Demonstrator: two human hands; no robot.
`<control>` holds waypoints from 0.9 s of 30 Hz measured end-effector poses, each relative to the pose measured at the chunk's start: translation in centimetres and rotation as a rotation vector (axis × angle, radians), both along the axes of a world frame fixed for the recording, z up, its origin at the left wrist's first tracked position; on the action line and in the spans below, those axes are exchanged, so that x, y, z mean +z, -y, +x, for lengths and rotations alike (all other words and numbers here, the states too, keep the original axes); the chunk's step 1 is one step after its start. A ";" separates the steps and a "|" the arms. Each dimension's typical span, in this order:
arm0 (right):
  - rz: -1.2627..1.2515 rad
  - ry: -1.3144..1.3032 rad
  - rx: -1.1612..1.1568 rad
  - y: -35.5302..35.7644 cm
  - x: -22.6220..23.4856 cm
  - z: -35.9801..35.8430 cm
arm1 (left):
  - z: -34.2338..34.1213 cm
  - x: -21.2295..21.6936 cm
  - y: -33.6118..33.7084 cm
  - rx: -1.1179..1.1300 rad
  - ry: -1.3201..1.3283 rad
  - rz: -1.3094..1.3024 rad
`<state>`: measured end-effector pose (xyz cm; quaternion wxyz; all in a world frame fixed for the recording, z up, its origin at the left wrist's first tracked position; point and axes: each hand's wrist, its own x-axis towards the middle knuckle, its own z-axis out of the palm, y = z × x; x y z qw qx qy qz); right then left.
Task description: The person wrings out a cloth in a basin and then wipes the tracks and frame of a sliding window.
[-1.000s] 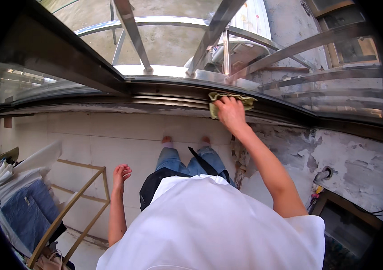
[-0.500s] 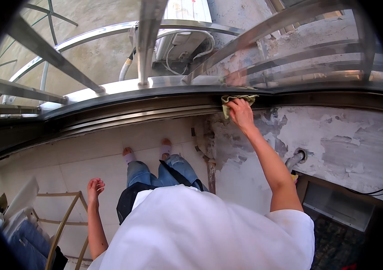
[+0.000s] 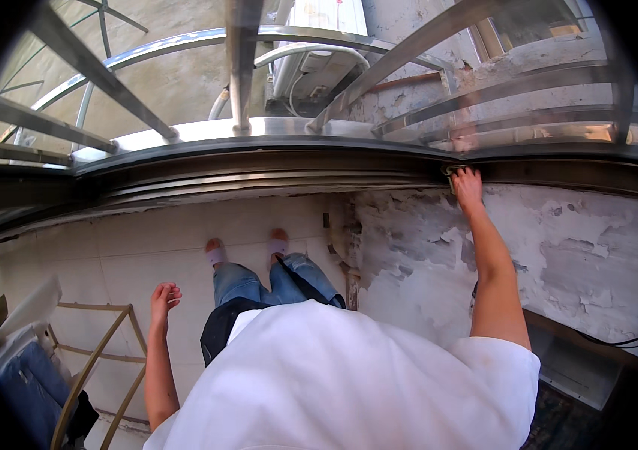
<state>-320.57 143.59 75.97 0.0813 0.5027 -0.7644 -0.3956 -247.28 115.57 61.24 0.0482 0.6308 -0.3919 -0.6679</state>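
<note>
Head view: right hand presses a green-yellow cloth into the window track, near its right end.
Fingers closed on the cloth, mostly hidden under the hand. Wipe looks late: little track left to the right. Left hand hangs loose, open, empty. Track is dark grooved metal; wall below shows peeling, flaky paint; steel bars beyond the sill.

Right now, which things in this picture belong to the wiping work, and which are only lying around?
In use:
- right hand, pressing on the cloth
- cloth, mostly hidden under that hand
- window track, the metal sill being wiped

Only lying around:
- left hand, hanging free, empty
- wooden frame on the floor
- blue fabric at the lower left
- metal bars outside
</note>
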 end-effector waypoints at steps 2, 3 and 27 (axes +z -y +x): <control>-0.023 0.019 -0.089 0.6 1.1 0.9 | 0.5 -0.1 0.2 -0.044 0.008 -0.002; -0.273 0.041 -0.135 1.2 2.6 2.8 | 0.6 0.5 0.5 -0.094 0.021 0.003; -0.529 2.236 -0.419 27.6 1.6 50.5 | 1.3 10.2 8.1 0.286 -0.164 -0.513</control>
